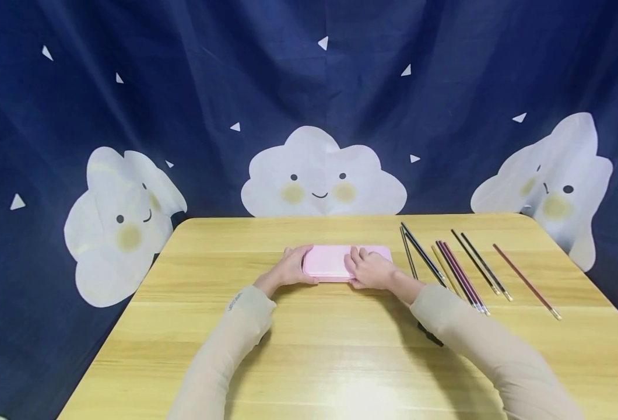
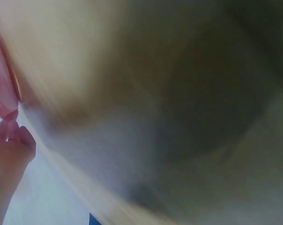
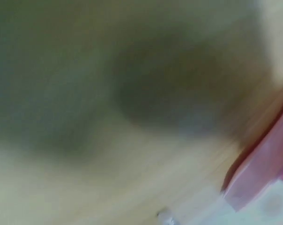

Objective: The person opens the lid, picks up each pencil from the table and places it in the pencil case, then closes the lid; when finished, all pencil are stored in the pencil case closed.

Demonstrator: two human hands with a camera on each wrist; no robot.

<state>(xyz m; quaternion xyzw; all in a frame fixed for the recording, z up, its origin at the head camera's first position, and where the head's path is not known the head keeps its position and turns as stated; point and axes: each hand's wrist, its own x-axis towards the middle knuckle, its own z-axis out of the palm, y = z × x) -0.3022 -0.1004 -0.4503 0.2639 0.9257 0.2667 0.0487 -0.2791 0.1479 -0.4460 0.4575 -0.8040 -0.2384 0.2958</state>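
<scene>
Head view: wooden table (image 1: 157, 350) is filling the lower frame; blue curtain (image 1: 209, 70) is hanging behind, three white clouds (image 1: 319, 157) showing at left, centre and right. One pink case (image 1: 326, 261) is lying just below frame centre. Two hands are holding it: left hand (image 1: 289, 269) clamping its left end, right hand (image 1: 370, 269) gripping its right part, fingers curling over the top. Pencils (image 1: 463, 275) are lying right of centre: one red outermost, two dark ones next, others leftward, sleeve (image 1: 466, 326) hampering a full count.
</scene>
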